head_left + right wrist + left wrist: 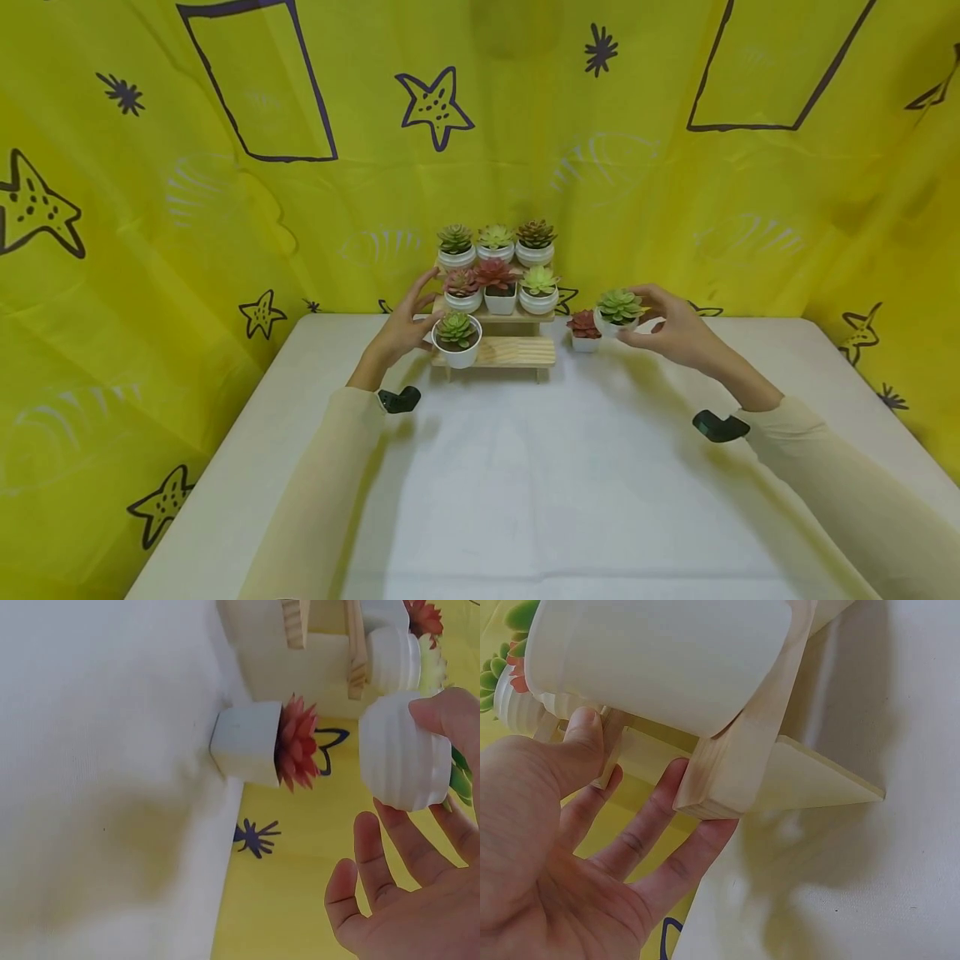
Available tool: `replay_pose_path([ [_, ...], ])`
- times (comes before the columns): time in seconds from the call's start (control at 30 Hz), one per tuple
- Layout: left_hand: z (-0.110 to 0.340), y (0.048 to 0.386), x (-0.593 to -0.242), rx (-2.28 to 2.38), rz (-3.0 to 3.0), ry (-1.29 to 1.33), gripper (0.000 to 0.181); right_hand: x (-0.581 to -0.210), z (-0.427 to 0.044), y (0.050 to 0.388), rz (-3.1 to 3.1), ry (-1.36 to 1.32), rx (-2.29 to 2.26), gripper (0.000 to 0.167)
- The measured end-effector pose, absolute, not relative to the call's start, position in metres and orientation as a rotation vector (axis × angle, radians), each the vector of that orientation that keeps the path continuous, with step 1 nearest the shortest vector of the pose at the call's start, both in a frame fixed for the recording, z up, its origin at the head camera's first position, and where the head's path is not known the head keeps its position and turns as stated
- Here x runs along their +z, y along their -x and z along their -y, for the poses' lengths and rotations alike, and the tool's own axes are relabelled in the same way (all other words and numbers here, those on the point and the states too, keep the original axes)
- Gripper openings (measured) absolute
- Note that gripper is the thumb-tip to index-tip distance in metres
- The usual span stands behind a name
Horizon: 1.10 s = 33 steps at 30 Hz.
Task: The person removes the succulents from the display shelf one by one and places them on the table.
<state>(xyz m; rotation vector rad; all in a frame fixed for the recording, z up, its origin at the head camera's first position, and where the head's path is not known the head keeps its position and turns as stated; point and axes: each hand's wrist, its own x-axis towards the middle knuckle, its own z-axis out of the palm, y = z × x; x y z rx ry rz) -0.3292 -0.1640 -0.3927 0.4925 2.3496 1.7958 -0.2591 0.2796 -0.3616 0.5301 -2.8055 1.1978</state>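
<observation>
A tiered wooden stand point(517, 352) bears small potted succulents on its three steps. My left hand point(405, 327) grips the stand's left side; in the left wrist view the thumb point(583, 739) lies at the middle step's end, with fingertips against the lowest board point(724, 776). Close by, a green succulent in a smooth white pot point(459, 357) sits on the lowest step's left end. To the right of the stand, my right hand point(671, 327) holds a green succulent point(619, 307) in a ribbed white pot point(401, 754) above the table, thumb and fingers around the pot.
A red succulent in a square white pot point(585, 342) stands on the white table point(525, 500), right of the stand and beside the held pot. Several succulents, including a dark red one point(536, 235), fill the two upper steps. A yellow patterned curtain point(517, 183) hangs behind.
</observation>
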Motion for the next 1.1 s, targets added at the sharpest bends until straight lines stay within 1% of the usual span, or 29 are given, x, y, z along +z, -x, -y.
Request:
replay_pose_path([
  [0.6, 0.164, 0.330, -0.393, 1.817, -2.329, -0.491, 0.076, -0.371, -0.304, 0.271, 2.837, -0.435, 1.230, 0.079],
  [1.1, 0.165, 0.332, -0.395, 1.807, -2.336, -0.502, 0.076, -0.389, -0.316, 0.280, 2.877, -0.347, 1.302, 0.086],
])
